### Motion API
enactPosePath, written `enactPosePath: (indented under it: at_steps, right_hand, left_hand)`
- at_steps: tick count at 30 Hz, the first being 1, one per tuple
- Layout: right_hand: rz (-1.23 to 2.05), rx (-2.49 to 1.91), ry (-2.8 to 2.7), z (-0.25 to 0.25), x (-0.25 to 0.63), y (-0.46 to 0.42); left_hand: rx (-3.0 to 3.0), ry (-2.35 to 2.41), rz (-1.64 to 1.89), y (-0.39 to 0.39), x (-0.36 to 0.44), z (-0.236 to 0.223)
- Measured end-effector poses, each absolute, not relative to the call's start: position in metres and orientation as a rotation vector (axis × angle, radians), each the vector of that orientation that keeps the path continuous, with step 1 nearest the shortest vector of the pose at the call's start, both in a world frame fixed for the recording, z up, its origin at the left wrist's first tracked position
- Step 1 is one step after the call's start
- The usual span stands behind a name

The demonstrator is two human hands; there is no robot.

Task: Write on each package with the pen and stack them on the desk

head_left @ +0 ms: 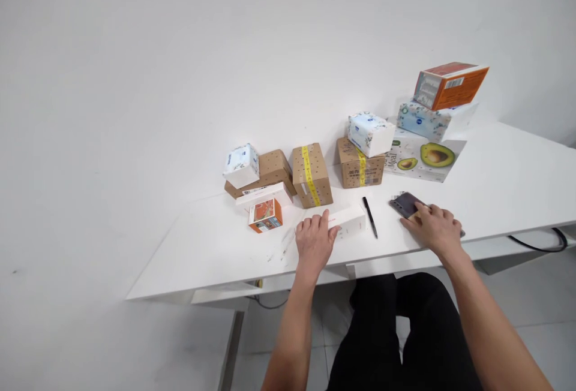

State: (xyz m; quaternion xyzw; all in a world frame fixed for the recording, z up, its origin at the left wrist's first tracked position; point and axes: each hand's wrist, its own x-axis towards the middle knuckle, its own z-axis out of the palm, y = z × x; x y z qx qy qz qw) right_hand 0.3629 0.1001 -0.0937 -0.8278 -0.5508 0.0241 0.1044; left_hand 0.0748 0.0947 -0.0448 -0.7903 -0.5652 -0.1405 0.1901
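My left hand (314, 240) is curled over the left end of a slim white box (351, 221) with small red print, lying on the table. My right hand (434, 227) lies across a dark smartphone (405, 204), back facing up, its thumb and fingers at the long edges. The phone's camera end sticks out past my fingers. Between my hands lies a black pen (370, 218). Left of my left hand, a small orange box (266, 216) stands in front of another white box (265, 194).
Along the wall on the white table (189, 247) are brown cartons (312, 176) (362, 169), some with yellow tape. Tissue packs (241, 166) (369, 133) rest on cartons. At right, an avocado-printed box (423, 158) carries a tissue pack (423, 120) and an orange box (452, 85).
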Motion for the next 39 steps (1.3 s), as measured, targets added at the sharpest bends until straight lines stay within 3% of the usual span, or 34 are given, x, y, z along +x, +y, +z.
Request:
enactPosePath:
  at_steps: [13,17,27,32,39]
  right_hand:
    - [0.192,-2.289,-1.686,-0.089,0.368,0.084]
    - [0.557,-1.976,-1.418,-0.083,0.366,0.064]
    - [1.739,-0.719,-0.259,-0.039,0.285,0.015]
    - [2.008,-0.444,-0.157,-0.037,0.244,0.007]
    - [2.097,-0.32,-0.165,-0.036,0.225,0.014]
  left_hand:
    - [-2.223,-1.602,-0.386,0.095,0.075,-0.045]
    - [-2.215,-1.595,-0.386,0.094,0.075,-0.045]
    - [-2.214,-1.59,-0.397,0.094,0.076,-0.044]
    - [-2.22,-1.6,-0.367,0.093,0.076,-0.043]
    - [-2.258,-1.638,-0.286,0.093,0.075,-0.04]
